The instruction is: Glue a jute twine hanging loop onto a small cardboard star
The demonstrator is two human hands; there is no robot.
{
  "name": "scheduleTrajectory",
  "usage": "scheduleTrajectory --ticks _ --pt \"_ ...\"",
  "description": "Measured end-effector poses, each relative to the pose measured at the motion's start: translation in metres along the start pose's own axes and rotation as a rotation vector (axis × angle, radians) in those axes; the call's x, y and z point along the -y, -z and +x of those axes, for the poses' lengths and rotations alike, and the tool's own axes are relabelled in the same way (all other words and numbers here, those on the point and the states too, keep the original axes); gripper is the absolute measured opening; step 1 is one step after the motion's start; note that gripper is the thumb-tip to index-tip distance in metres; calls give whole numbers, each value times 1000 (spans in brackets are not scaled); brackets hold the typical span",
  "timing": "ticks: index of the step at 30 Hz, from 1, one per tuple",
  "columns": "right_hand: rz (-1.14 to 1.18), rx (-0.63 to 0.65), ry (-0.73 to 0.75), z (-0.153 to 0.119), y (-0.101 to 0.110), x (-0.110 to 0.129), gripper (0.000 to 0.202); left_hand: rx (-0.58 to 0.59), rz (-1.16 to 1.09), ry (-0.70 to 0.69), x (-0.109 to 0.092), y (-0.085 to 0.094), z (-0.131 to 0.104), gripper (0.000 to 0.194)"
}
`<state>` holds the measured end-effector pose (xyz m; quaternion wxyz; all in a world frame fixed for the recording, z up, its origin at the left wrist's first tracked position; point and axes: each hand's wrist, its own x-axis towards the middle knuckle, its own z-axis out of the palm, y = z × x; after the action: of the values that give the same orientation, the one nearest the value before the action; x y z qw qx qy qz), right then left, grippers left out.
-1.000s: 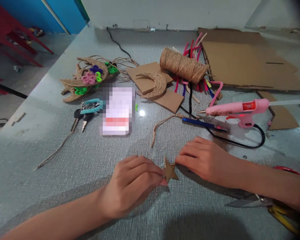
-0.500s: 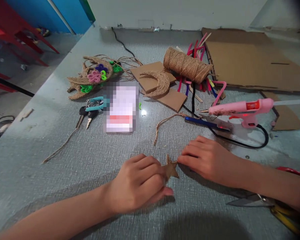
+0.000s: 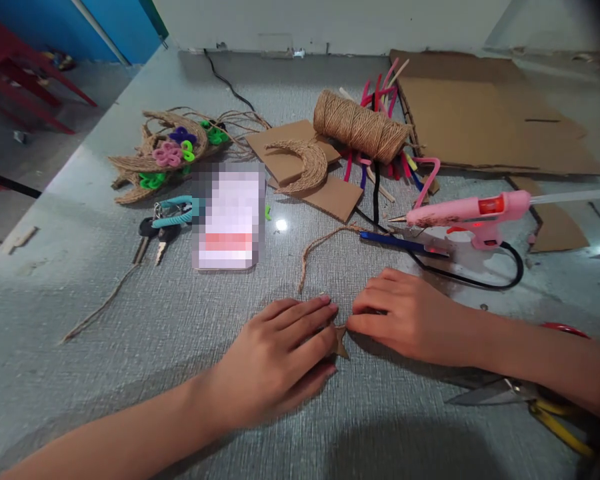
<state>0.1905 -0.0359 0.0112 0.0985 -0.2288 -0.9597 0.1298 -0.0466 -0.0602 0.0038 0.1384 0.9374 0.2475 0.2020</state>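
A small cardboard star [image 3: 341, 343] lies on the grey textured table, mostly covered by fingers. My left hand [image 3: 275, 357] reaches over it from the left, its longer fingers stretched out. The index finger presses on the star and the thumb lies just below it. My right hand [image 3: 405, 320] is closed, its thumb and fingertips pinched at the star's right point; whether a strand is also in that pinch I cannot tell. A loose piece of jute twine [image 3: 305, 257] lies just beyond my hands, close to a blue pen-like tool [image 3: 403, 245].
Further back are a pink glue gun [image 3: 470, 212], a jute twine roll [image 3: 360, 127], a twine-covered crescent [image 3: 313, 167] and cardboard [image 3: 480, 113]. Scissors [image 3: 500, 392] lie under my right forearm. A phone [image 3: 230, 220], keys [image 3: 160, 233] and decorated twine pieces [image 3: 170, 157] are left.
My left fingers have straightened and slid forward over the star, covering more of it. The right hand keeps its pinch at the star's point. The view has shifted slightly.
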Motion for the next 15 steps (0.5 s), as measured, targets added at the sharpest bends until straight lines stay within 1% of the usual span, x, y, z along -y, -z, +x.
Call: scheduleTrajectory --ticks 5,11,15 --pt "13 -8 38 -1 -2 -2 19 18 14 2 1 0 -1 28" --pt "61 10 11 0 0 -3 20 16 31 -3 1 -1 0 27" --pt "127 28 0 1 1 -3 25 21 38 1 1 0 1 27"
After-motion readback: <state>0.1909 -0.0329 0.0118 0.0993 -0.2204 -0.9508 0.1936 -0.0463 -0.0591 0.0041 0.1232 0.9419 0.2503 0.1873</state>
